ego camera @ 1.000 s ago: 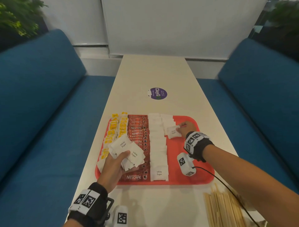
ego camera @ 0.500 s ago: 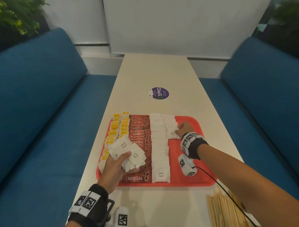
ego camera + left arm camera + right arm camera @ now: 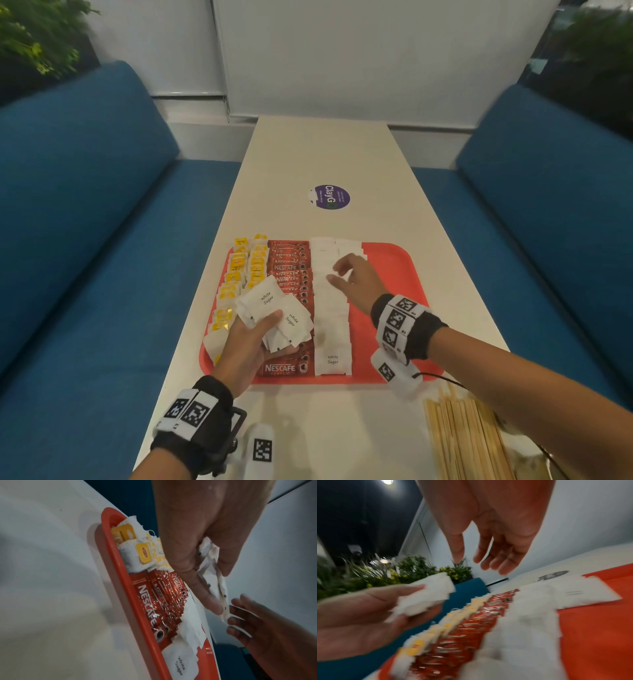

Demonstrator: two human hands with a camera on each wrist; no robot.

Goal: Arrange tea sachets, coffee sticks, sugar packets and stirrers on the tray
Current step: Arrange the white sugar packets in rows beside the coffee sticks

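Note:
A red tray (image 3: pixel 407 274) holds rows of yellow-tagged tea sachets (image 3: pixel 236 265), red Nescafe coffee sticks (image 3: pixel 289 270) and white sugar packets (image 3: pixel 330 329). My left hand (image 3: pixel 246 342) hovers over the tray's near left part and grips a fanned bunch of white sugar packets (image 3: pixel 274 308), also seen as sugar packets (image 3: pixel 214 577) and sugar packets (image 3: pixel 428 596). My right hand (image 3: pixel 349 277) floats above the sugar rows with loose, empty fingers (image 3: pixel 489 557), reaching left toward the held bunch. Wooden stirrers (image 3: pixel 462 442) lie on the table at the near right.
The long white table (image 3: pixel 325 154) carries a round purple sticker (image 3: pixel 330 197) beyond the tray. Blue sofas (image 3: pixel 85 222) flank both sides. The tray's right part (image 3: pixel 387 308) is bare red. A cable runs from my right wrist over the stirrers.
My right hand let go of the sugar packet it was laying in the second white row, lifted, and swung left toward the bunch in my left hand. The left hand has barely moved.

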